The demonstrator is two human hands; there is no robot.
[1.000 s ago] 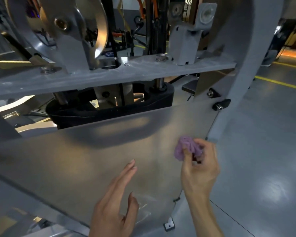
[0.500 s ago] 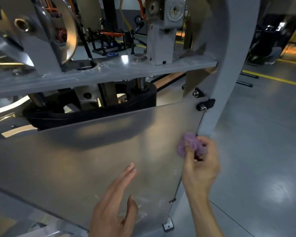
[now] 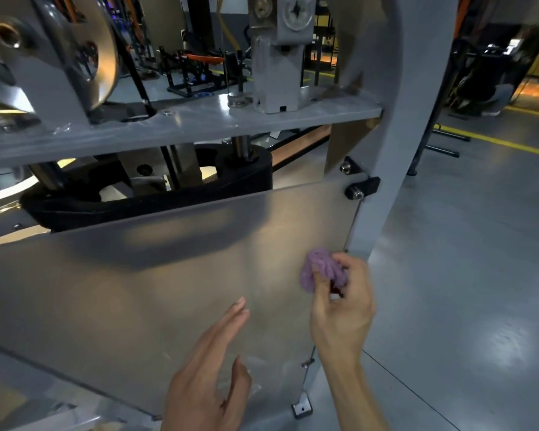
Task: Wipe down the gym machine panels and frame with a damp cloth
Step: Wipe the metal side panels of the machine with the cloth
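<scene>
1. Panel (image 3: 156,284), a frosted translucent sheet, fills the lower left of the frame, fixed to the grey frame upright (image 3: 417,126) at right.
2. Left hand (image 3: 209,377), bottom centre, hovers with straight fingers and holds nothing, likely ready to brace the sheet.
3. Right hand (image 3: 339,309) pinches the bunched purple cloth (image 3: 319,270) near the panel's right edge, wadded for firm wiping.

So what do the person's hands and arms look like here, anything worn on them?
Both are bare. The left hand shows no glove, ring or watch, and the right hand likewise. The right forearm is uncovered down to the frame's edge, with no sleeve in view. Fingernails look short and unpainted.
</scene>
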